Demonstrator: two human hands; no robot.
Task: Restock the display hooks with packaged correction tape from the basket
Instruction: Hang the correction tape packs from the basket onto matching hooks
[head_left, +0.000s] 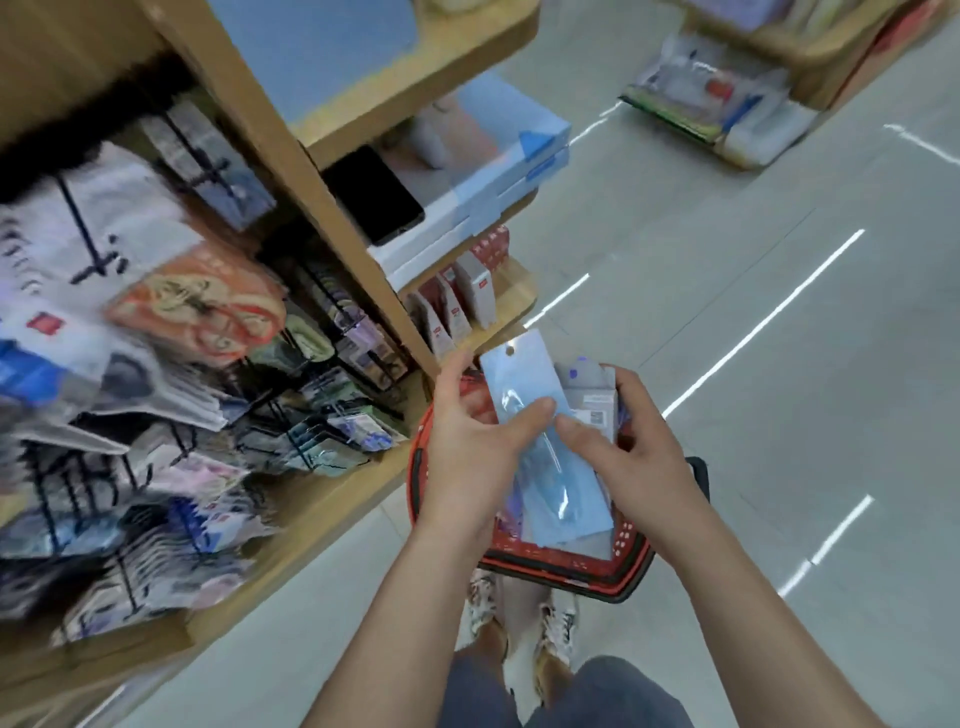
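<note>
2 hands hold 1 blue correction tape pack (540, 431) just above the red basket (571, 567), which sits on the floor by my feet. My left hand (467, 452) grips the pack's left edge, thumb laid across the front. My right hand (631, 462) pinches the right edge, thumb on the front and fingers curled behind. The hang hole end points up. More packs (592, 408) lie in the basket. The display hooks (332, 322), crowded with blurred goods, stand to my left.

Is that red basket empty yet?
No: other packets lie inside the basket, under the blue packet the left hand holds.
</note>
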